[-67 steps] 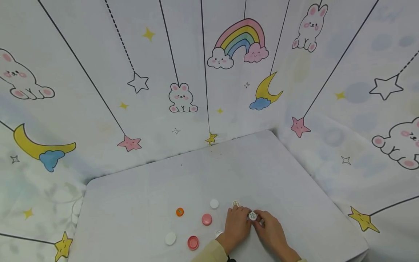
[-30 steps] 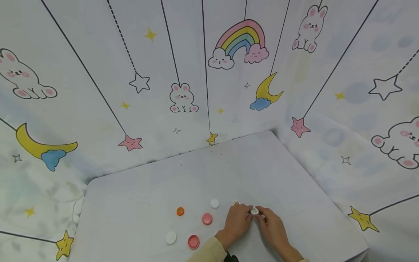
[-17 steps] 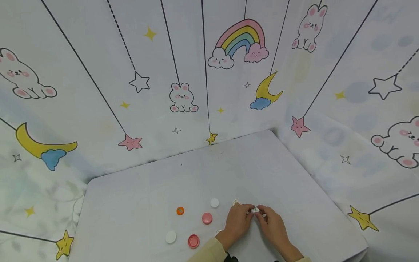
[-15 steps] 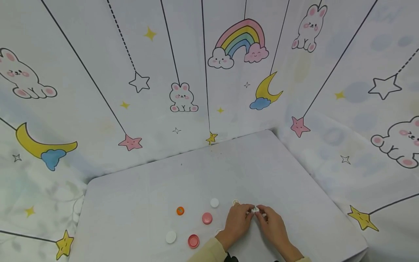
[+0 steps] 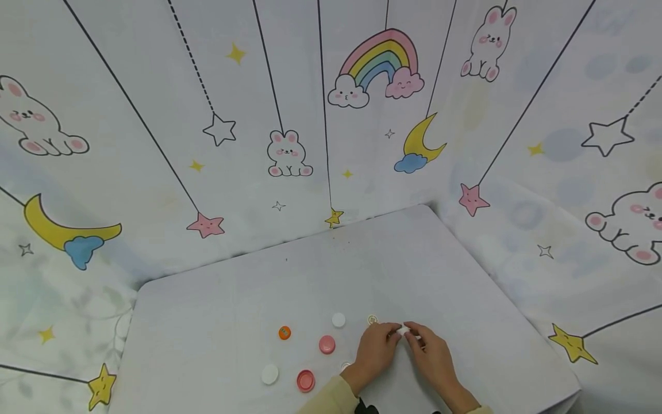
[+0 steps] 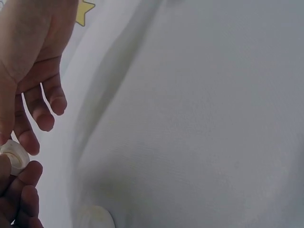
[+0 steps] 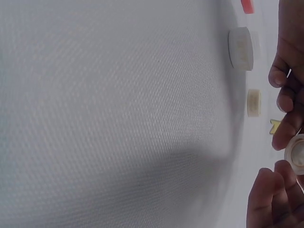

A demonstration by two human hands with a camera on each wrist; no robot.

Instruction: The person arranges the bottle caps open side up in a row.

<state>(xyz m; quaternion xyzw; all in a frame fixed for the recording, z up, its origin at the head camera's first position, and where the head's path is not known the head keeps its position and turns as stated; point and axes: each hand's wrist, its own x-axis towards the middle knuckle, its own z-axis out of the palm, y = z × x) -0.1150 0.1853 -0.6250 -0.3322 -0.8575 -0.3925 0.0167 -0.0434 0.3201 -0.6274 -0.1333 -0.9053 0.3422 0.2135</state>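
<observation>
A small white bottle cap (image 5: pixel 403 330) is pinched between the fingertips of my left hand (image 5: pixel 376 348) and my right hand (image 5: pixel 430 353), at the right front of the table. In the left wrist view the white cap (image 6: pixel 17 156) shows a hollow side with a raised rim. The right wrist view has the same cap (image 7: pixel 297 155) at its right edge, between the fingers of both hands. Just beyond my left knuckles lies a cream-ringed cap (image 5: pixel 372 319). Another pale cap (image 5: pixel 346 365) is partly hidden by my left wrist.
Left of the hands lie a white cap (image 5: pixel 338 320), a pink cap (image 5: pixel 327 345), a red cap (image 5: pixel 306 380), an orange cap (image 5: pixel 285 333) and a second white cap (image 5: pixel 269 374). The white-covered table (image 5: pixel 233 310) meets a patterned cloth backdrop (image 5: pixel 289 92) behind.
The white cap's dark-marked face was turned up earlier; it has tilted and that marking no longer shows. Both hands have shifted slightly away from the body. The other caps stay put.
</observation>
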